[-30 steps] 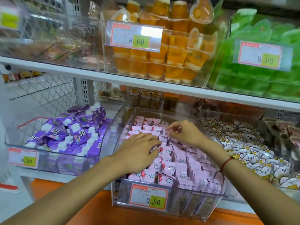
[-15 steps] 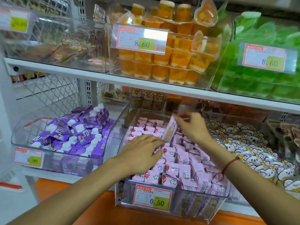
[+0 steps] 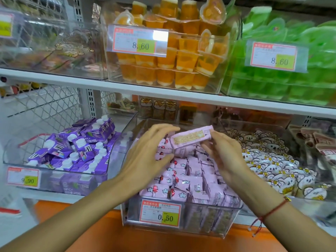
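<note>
Pinching one pink packet (image 3: 190, 139) above the clear bin (image 3: 190, 228) at mid-frame, the right hand (image 3: 225, 157) holds it out, the left hand (image 3: 145, 157) has its fingers wide; placing it likely remains.

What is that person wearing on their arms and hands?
The left arm and right arm are bare, no sleeves or gloves. Round the right wrist is a thin red string bracelet with a small gold bead; its loose ends dangle with pale beads.
</note>
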### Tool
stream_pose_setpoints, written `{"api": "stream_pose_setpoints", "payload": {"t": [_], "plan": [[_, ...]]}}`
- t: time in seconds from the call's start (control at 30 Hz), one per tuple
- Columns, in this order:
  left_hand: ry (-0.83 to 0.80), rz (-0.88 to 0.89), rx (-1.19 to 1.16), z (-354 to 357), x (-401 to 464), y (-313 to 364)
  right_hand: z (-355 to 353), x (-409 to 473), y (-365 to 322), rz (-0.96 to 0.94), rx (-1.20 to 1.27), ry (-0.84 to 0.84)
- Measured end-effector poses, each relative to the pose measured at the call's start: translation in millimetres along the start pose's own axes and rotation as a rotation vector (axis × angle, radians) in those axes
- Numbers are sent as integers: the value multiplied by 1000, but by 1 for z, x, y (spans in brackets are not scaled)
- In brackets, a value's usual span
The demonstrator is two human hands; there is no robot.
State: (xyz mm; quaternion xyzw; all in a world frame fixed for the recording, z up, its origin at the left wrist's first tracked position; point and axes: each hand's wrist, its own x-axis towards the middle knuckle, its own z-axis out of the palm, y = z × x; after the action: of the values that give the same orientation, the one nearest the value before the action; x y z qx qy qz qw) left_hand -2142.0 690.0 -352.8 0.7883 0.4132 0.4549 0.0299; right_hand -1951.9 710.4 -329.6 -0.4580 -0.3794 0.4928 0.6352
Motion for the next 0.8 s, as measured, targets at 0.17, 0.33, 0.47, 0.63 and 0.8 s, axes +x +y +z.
{"api": "stream_pose_setpoints", "payload": {"t": [0.17,0.33,0.47,0.63,0.8], "plan": [[45,-53,-134,-9,1,4,4,-8,-3,47,-40,-66],[106,-503,-629,-11,6,15,4,-15,-8,-375,-590,-63],[63,-635,-749,-12,6,22,3,-24,-13,-712,-828,-398],[50,-649,-700,-9,7,21,4,-21,-4,-847,-1144,-361],[33,-544,-580,-4,6,12,3,-13,-1,-428,-707,-397]]}}
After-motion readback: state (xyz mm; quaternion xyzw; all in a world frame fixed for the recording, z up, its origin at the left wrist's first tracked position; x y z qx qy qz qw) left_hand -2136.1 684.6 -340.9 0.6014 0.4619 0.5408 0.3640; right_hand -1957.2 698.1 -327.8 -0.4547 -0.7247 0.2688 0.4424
